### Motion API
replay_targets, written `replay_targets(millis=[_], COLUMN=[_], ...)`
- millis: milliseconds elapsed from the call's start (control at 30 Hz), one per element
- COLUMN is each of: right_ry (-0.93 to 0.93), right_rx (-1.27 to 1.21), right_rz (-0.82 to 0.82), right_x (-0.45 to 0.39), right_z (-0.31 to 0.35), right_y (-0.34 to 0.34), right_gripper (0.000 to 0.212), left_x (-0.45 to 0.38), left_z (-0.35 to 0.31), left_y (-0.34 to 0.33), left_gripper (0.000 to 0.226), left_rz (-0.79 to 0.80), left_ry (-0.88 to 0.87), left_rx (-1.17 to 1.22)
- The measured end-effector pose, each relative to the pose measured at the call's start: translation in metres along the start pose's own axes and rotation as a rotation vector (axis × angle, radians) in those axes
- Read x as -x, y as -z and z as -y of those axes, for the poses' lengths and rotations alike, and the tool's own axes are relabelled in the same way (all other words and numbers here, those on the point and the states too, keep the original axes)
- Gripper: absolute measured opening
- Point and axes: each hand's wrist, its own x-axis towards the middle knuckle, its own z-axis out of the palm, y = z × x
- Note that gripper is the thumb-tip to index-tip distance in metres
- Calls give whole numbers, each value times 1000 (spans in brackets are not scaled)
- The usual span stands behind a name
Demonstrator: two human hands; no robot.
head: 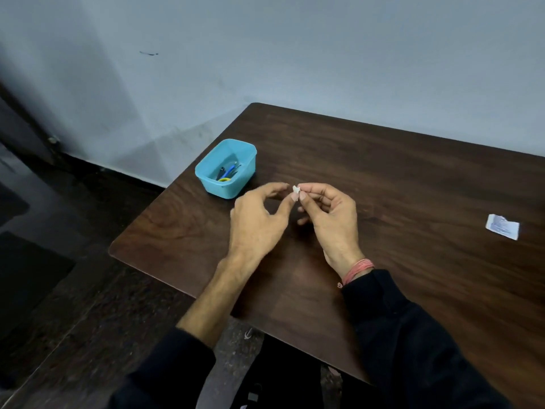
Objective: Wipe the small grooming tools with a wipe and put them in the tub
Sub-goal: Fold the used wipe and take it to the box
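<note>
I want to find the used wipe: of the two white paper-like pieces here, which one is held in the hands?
The tiny crumpled white wipe, pinched at the fingertips of the right hand above the table. The other piece, a torn flat sachet, lies alone far right.

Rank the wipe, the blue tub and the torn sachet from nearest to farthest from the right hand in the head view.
1. Wipe: pinched at the right hand's fingertips.
2. Blue tub: beyond the left hand, near the table's far left corner.
3. Torn sachet: far right on the table.
</note>
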Motion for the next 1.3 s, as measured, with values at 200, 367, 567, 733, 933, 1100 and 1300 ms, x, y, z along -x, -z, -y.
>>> replay_targets(millis=[200,367,567,733,933,1100,1300], right_ry=[49,20,2,87,107,117,182], right_rx=[105,133,132,280,307,358,508], right_rz=[-69,-36,-66,-79,-237,-268,-331], right_x=[11,19,31,34,20,15,18], right_z=[5,14,25,29,30,30,29], right_y=[56,118,187,227,250,253,248], right_gripper=[10,8,14,27,19,14,9], left_x=[11,16,15,15,2,-3,-7], left_z=[-17,-37,-67,-89,-106,-104,-106], left_y=[-41,-72,-120,-160,-186,-190,-193], left_gripper=[19,27,10,6,13,12,11], left_rz=[176,366,475,575,690,680,673], left_ry=[34,-74,-143,-175,-175,-116,9], left_rx=[265,342,327,342,380,398,469])
